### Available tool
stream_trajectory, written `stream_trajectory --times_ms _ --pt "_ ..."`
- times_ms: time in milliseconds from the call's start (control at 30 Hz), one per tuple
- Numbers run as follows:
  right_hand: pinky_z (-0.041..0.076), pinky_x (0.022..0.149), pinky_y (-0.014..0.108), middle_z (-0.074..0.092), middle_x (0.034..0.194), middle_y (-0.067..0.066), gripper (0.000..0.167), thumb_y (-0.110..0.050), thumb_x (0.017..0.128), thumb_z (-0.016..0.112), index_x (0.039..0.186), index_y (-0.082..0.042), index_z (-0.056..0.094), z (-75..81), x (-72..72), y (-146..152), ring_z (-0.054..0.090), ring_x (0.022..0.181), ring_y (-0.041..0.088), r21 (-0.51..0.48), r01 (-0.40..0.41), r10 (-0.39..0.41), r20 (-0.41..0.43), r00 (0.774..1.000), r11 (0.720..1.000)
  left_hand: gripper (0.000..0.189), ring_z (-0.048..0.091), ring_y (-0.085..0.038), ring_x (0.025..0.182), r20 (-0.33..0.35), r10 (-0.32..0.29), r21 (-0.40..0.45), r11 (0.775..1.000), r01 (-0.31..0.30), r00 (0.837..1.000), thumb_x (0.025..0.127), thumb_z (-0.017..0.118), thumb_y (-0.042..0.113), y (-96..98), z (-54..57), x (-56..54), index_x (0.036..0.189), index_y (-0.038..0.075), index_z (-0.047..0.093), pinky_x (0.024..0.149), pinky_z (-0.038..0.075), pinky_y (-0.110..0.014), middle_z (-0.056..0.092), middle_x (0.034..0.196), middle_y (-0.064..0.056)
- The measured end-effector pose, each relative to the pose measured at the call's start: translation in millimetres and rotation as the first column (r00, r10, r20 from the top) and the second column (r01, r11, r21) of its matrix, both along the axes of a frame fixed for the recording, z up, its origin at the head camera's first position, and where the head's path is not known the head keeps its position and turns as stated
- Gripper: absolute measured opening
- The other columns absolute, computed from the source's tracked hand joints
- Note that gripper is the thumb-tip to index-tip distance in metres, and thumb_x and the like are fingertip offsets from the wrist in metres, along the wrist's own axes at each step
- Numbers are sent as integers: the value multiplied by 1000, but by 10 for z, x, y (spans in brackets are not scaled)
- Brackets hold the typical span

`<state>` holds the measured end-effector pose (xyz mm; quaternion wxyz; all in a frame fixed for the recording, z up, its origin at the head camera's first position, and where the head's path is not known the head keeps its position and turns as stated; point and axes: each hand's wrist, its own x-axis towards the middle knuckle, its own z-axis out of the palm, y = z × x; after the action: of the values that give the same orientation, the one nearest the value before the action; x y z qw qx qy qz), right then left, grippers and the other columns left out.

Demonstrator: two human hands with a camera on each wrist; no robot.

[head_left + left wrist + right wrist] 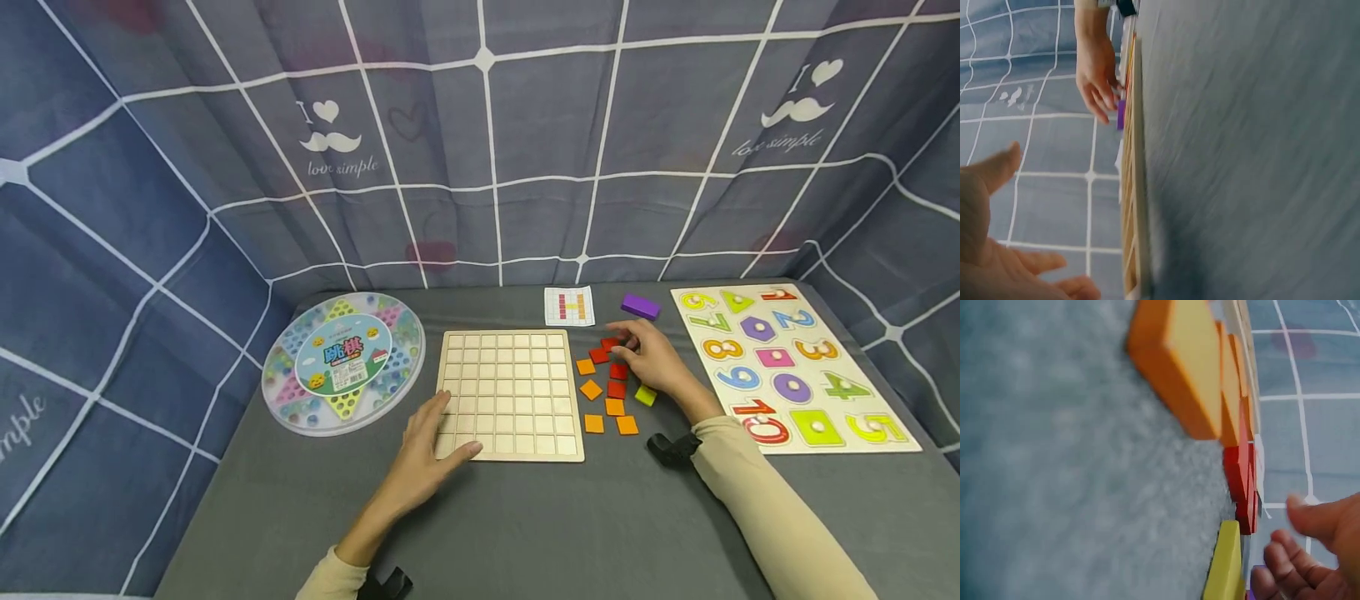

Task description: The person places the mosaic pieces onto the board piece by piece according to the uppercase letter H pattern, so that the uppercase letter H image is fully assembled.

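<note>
A pale wooden grid board [510, 396] lies flat on the table. My left hand [422, 467] is at its lower left corner, fingers straight and thumb spread along the near edge. Right of the board lie loose square tiles: several red tiles [617, 389], several orange tiles [627, 425] and a yellow-green tile [645, 395]. Over the red tiles hovers my right hand [660, 360], its fingers loosely bent. In the right wrist view the thumb [1319, 519] stands apart from the fingers, with nothing seen between them. Part of the tile group is hidden under this hand.
Behind the board lie a small printed pattern card [569, 307] and a purple block [641, 306]. To the left is a round Chinese checkers box [408, 367]. A number-and-shape puzzle board [885, 433] lies at the right. A grid-patterned curtain [540, 217] stands behind and at both sides.
</note>
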<state>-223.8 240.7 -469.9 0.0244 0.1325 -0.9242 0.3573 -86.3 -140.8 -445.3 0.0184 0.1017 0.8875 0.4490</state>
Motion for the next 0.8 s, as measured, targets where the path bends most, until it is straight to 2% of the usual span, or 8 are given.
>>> stream_trajectory --times_ms 200,433,567,800 --pt "40 79 39 54 112 19 37 -3 94 63 130 -1 59 -76 -43 40 49 90 26 -5 11 -11 19 1000 1000 97 21 -49 141 6 89 -11 996 -89 996 84 75 42 50 -155 129 153 -1 23 103 28 -71 18 156 -27" --pt "39 79 39 54 111 18 34 -4 93 64 127 0 62 -117 -61 47 50 90 27 -19 10 -10 3 1000 1000 101 23 -46 137 27 97 24 995 -98 995 78 82 40 5 -293 132 153 1 25 101 32 -70 21 154 -24" --pt "40 81 40 54 112 18 32 -5 93 66 125 -1 64 -165 -77 48 52 92 27 -30 17 -18 -9 1000 999 105 26 -41 136 -12 110 36 993 -110 994 72 87 35 -30 -365 106 152 1 29 102 33 -66 26 153 -23" --pt "40 82 40 53 111 16 31 -4 93 65 123 -1 65 -213 -84 25 51 92 27 -43 45 -45 -12 999 998 108 34 -32 129 -132 81 -65 994 -90 988 64 93 29 -98 -456 39 150 2 33 102 38 -56 36 146 -18"
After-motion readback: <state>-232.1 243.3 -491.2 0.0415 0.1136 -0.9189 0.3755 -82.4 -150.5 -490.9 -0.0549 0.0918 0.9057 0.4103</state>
